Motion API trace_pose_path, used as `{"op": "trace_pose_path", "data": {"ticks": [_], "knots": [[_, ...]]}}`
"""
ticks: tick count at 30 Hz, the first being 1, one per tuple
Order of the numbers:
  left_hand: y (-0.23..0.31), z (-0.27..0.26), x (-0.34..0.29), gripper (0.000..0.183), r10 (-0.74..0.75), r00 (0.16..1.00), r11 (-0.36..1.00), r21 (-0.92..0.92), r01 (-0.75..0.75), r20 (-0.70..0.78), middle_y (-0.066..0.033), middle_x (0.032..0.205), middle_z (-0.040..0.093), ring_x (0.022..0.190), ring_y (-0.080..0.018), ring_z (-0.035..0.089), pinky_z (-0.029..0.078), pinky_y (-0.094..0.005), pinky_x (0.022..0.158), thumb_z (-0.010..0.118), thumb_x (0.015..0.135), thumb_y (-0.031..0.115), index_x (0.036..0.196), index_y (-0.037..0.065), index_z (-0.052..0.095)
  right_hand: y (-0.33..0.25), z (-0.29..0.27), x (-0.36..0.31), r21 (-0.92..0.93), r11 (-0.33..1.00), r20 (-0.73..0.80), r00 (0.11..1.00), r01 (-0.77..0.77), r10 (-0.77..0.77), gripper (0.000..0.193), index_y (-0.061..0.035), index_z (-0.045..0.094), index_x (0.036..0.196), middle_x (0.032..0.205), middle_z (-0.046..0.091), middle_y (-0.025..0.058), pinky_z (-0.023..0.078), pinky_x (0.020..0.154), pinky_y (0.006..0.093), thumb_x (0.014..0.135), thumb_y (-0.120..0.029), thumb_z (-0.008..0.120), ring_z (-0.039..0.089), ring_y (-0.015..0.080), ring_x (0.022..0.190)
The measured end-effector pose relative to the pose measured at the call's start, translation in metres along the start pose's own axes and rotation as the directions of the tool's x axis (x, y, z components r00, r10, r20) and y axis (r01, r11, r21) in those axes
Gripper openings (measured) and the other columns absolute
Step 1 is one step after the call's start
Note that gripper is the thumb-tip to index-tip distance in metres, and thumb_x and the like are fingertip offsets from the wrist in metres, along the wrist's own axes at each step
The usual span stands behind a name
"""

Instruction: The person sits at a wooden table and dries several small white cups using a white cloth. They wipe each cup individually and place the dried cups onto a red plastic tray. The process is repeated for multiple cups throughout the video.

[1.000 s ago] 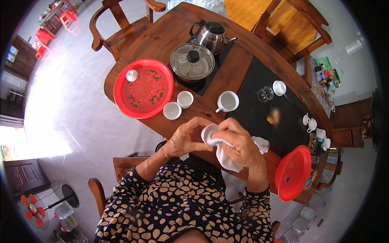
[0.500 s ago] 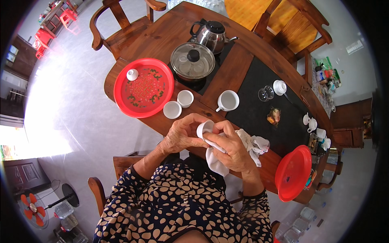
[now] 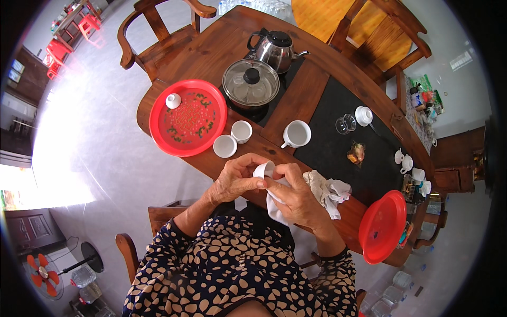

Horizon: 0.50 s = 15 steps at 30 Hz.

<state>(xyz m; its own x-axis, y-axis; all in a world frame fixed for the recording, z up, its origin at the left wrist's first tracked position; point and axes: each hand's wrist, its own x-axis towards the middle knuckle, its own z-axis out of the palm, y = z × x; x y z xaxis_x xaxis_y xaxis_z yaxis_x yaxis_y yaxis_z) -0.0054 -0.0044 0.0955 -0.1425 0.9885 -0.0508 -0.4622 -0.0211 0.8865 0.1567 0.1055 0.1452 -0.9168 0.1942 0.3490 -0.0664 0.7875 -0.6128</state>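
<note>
A small white cup (image 3: 262, 169) is held at the table's near edge, tilted, between my two hands. My left hand (image 3: 235, 178) grips it from the left, fingers and thumb around its wall. A white cloth (image 3: 277, 210) is bunched in my right hand (image 3: 297, 194), whose fingers press at the cup's rim; part of the cloth hangs below. Just beyond my hands stand white cups (image 3: 225, 146), one of them a small stack (image 3: 241, 131). To their right is a white mug (image 3: 297, 134). Crumpled cloths (image 3: 330, 191) lie beside my right hand.
A red tray (image 3: 188, 142) holding one small cup (image 3: 173, 101) sits at left. Behind are a glass-lidded pot (image 3: 251, 83) and a steel kettle (image 3: 275, 50). A red basin (image 3: 381, 227) stands at the right edge. Glass cups (image 3: 346, 123) and a lidded white bowl (image 3: 364, 115) rest on the black inlay.
The cup has tipped and shifted slightly left in my hands. My right fingers have moved out toward its rim, and the hanging cloth has drawn up a little.
</note>
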Motion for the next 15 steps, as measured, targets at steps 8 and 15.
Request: {"op": "trace_pose_path", "data": {"ticks": [8,15], "knots": [[0.006,0.009,-0.004,0.041,0.09,0.996,0.996,-0.003,-0.09,-0.013,-0.0033,0.096,0.059,0.088,-0.0082,0.055,0.048,-0.0226,0.073,0.069,0.087,0.02,0.119,0.005,0.048,0.006,0.007,-0.004,-0.014,0.999,-0.083,0.995,0.045,-0.046,0.046,-0.0091,0.065,0.114,0.099,0.048,0.0062,0.049,0.07,0.0304,0.069,0.001,0.072,0.052,0.0226,0.086],[0.019,0.008,0.0,0.039,-0.171,0.985,0.985,0.028,0.171,-0.024,-0.0009,0.097,0.054,0.085,-0.007,0.05,0.045,-0.0206,0.071,0.054,0.096,0.035,0.121,0.005,0.047,0.009,0.017,-0.002,-0.221,0.973,-0.201,0.973,0.066,-0.112,0.048,-0.0095,0.065,0.112,0.096,0.052,0.0057,0.05,0.07,0.0316,0.066,0.001,0.073,0.053,0.0227,0.084]]}}
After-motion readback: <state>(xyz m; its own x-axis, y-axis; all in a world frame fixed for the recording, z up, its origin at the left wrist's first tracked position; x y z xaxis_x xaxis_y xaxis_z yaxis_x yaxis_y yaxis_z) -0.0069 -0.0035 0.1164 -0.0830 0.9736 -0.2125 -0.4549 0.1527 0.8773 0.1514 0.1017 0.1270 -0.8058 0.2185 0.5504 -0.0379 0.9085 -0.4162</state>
